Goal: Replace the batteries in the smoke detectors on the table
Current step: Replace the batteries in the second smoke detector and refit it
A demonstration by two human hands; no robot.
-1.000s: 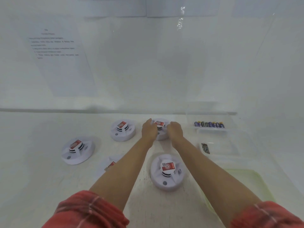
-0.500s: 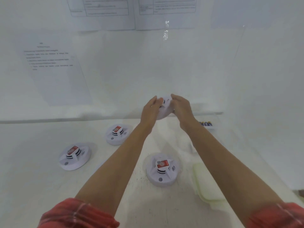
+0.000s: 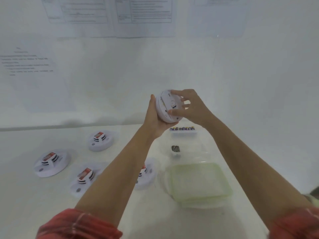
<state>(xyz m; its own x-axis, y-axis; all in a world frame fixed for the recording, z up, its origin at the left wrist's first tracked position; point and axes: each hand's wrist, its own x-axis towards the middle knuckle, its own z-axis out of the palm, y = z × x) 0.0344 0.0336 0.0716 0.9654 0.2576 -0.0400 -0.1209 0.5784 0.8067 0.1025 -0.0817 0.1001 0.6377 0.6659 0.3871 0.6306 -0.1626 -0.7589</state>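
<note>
While aloft, detector: left hand, right hand

- We hold a smoke detector up off the worktop, tipped on edge.
- Our left hand cups its rim from below; our right hand grips the far rim, fingers curled over it.
- Four other detectors lie on the worktop, red labels up; a row of batteries sits in a clear tray farther back.
</note>
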